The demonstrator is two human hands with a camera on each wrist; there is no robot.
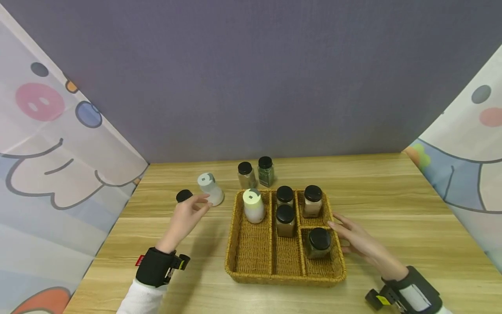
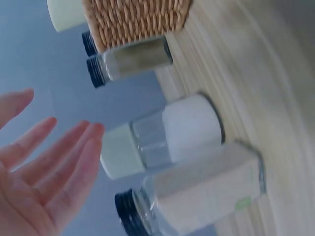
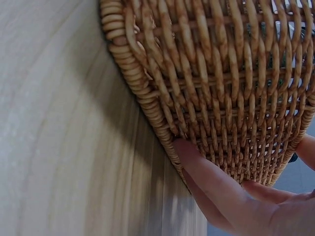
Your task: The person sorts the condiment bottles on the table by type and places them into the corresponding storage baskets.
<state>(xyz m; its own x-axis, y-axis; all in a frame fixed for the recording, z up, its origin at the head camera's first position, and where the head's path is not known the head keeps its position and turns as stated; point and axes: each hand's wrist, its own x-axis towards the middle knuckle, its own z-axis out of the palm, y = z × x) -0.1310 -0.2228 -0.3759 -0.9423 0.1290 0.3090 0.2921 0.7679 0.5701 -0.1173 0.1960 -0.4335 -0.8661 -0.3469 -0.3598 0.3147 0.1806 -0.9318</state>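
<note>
My left hand (image 1: 186, 219) is beside a clear shaker with a pale lid (image 1: 206, 180) and white contents, left of the wicker basket (image 1: 251, 250). In the left wrist view its fingers (image 2: 74, 169) are loosely extended near the shaker's lid (image 2: 121, 151); contact is unclear, and nothing is gripped. A black-lidded jar (image 2: 206, 191) with pale contents stands next to that shaker. My right hand (image 1: 361, 242) touches the basket's right side. Its extended fingers (image 3: 216, 184) rest against the woven outer wall (image 3: 211, 83), low down, with another digit near the rim.
The basket's compartments hold another pale-lidded shaker (image 1: 254, 209) and several black-lidded jars, including a wide one (image 1: 319, 244). Behind it stand a jar with light brown contents (image 1: 246, 175) and one with green contents (image 1: 266, 172). A grey panel (image 1: 274, 87) closes off the wooden table's back.
</note>
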